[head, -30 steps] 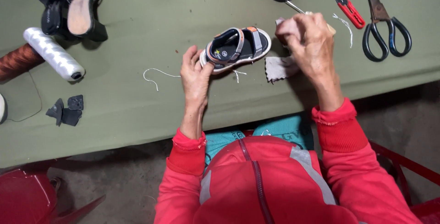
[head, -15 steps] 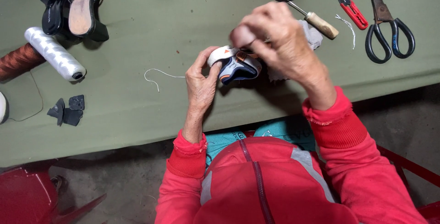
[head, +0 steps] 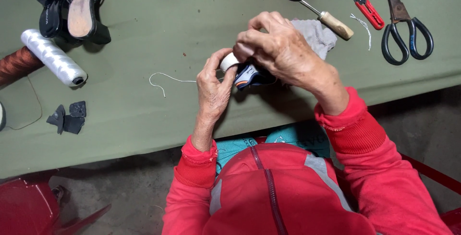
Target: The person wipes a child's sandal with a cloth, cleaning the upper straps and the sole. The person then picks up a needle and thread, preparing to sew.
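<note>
Over a green counter (head: 144, 119), the left hand (head: 213, 88) and right hand (head: 278, 52) both clamp a small sandal (head: 247, 75), loose thread (head: 165, 79) beside it, the awl (head: 331, 21) and scissors (head: 403, 28) lying unused.

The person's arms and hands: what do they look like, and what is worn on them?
Both arms wear long red sleeves with ribbed cuffs; the right cuff is frayed at its edge. The left hand and right hand are bare: no gloves, rings or watch visible.
</note>
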